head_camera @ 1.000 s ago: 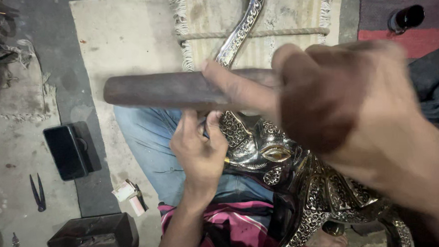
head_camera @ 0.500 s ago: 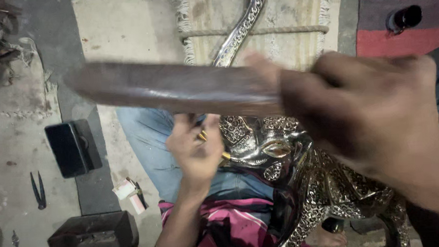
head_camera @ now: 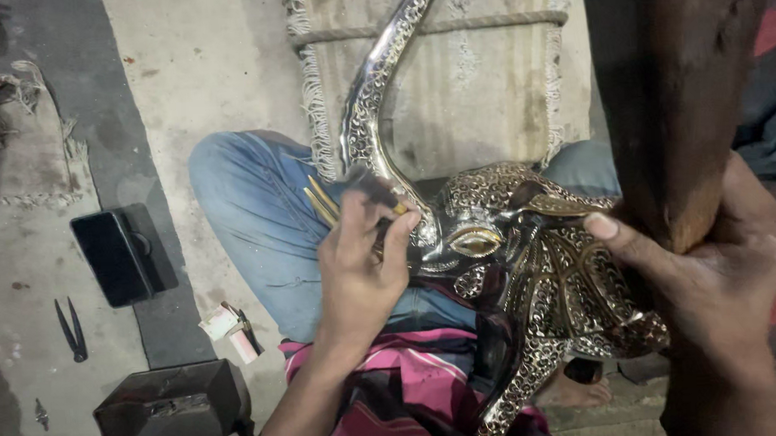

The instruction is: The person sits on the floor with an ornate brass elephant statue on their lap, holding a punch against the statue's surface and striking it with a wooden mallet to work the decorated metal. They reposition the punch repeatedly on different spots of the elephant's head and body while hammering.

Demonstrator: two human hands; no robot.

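A silver and gold metal elephant figure (head_camera: 562, 263) lies across my lap, its long patterned trunk (head_camera: 375, 98) curving up over a fringed mat. My left hand (head_camera: 360, 279) pinches a dark punch (head_camera: 371, 188) against the base of the trunk, and thin brass rods (head_camera: 319, 201) stick out beside the fingers. My right hand (head_camera: 717, 292) grips a thick dark wooden club (head_camera: 667, 88), held upright at the right edge close to the camera. The club hides part of the figure's right side.
A black phone (head_camera: 114, 253) lies on the floor at left, with small pliers (head_camera: 69, 328) below it. A black metal block (head_camera: 167, 406) sits at bottom left. A small paper packet (head_camera: 228, 322) lies by my knee. The fringed mat (head_camera: 478, 77) lies ahead.
The wooden club swung from lying across the view to standing upright at the right. My left hand stayed at the trunk's base, shifting its grip on the punch.
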